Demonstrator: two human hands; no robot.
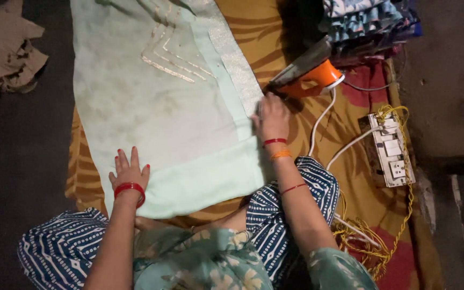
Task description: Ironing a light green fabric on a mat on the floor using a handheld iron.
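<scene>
Right now both hands lie flat on a pale mint cloth (162, 107) spread over an orange-brown patterned sheet (361, 198) on the floor. Left hand (129, 172), w/ a red bangle at the wrist, presses palm-down near the cloth's near-left corner, fingers straight & slightly spread, gripping nothing. Right hand (270, 119), w/ red & orange bangles, rests on the cloth's right edge, fingers stretched forward & close together, holding nothing; fingertips sit just beside the iron.

Iron (307, 75), orange w/ a dark soleplate, stands tilted on the sheet just off the cloth's right edge, near the sheet's far edge. Its white cord (320, 121) runs back toward the person. Cloth has gold trim lines (175, 62) in its far part & a glittery border strip along the right edge.

White switch board (392, 150), bound w/ yellow wire (371, 241), lies by the sheet's right edge. Folded clothes pile (366, 21) sits at the far-right corner. Crumpled beige rag (4, 53) lies on the floor, well apart to the left.
</scene>
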